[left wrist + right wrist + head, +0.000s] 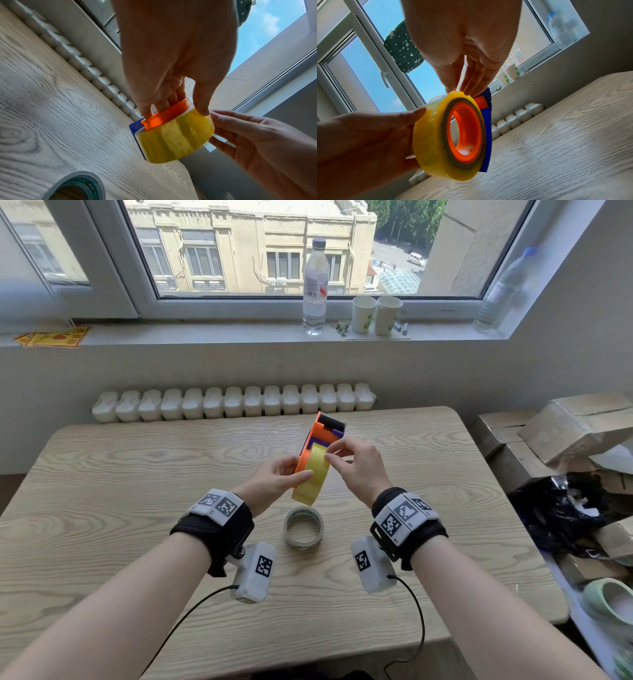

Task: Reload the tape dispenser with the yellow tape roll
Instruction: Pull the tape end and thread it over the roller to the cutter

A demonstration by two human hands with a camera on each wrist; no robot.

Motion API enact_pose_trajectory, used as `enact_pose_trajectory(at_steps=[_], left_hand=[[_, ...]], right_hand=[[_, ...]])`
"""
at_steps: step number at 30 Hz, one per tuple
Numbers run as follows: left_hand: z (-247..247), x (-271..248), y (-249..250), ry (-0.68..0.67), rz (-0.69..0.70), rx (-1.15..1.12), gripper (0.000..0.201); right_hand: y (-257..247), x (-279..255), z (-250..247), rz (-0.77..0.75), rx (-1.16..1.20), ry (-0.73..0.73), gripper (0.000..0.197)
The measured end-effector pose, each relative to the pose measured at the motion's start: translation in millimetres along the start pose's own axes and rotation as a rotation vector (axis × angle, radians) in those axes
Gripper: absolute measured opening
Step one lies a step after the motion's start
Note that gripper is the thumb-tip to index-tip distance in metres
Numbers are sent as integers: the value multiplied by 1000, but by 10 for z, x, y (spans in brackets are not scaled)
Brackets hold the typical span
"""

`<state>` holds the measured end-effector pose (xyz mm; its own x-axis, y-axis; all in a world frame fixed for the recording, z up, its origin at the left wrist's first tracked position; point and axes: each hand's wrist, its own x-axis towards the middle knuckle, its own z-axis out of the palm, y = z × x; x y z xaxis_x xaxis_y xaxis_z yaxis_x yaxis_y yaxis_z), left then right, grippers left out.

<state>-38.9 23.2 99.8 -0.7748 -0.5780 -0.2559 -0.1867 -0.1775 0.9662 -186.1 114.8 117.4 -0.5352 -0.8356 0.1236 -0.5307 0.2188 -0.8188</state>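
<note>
Left hand (274, 475) grips the tape dispenser (323, 433) and the yellow tape roll (313, 477) together: thumb laid across the roll's outer band, fingers curled behind the orange side plate. Wrist turned so the dispenser tilts up and away, cutter end toward the far edge of the counter (137, 508).

Right hand (354, 460) comes in from the right, thumb and fingertips (471, 88) pinching at the top rim of the roll, other fingers loosely fanned. Whether a free tape end is caught there, I cannot tell.

Roll sits on the orange hub (465, 135), held in the air above the counter's middle, touching nothing below.

Step, as I judge it: roll is seated; the tape end is being found. Next move likely calls for peeling the end loose and drawing it forward to the cutter while the left hand keeps the roll from slipping off.

A grey spent roll (303, 527) lies flat on the counter, nearer the front edge, between the wrists.
</note>
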Motion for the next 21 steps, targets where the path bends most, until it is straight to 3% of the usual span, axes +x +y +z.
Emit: enact_pose_trajectory(at_steps=[5, 11, 21], left_hand=[[24, -22, 20, -43, 19, -16, 41], [66, -6, -18, -32, 13, -9, 34], [12, 29, 16, -3, 3, -21, 35]], right_hand=[[-9, -8, -34, -11, 31, -50, 47], [10, -28, 0, -46, -73, -201, 32], [-16, -5, 11, -53, 92, -114, 20]])
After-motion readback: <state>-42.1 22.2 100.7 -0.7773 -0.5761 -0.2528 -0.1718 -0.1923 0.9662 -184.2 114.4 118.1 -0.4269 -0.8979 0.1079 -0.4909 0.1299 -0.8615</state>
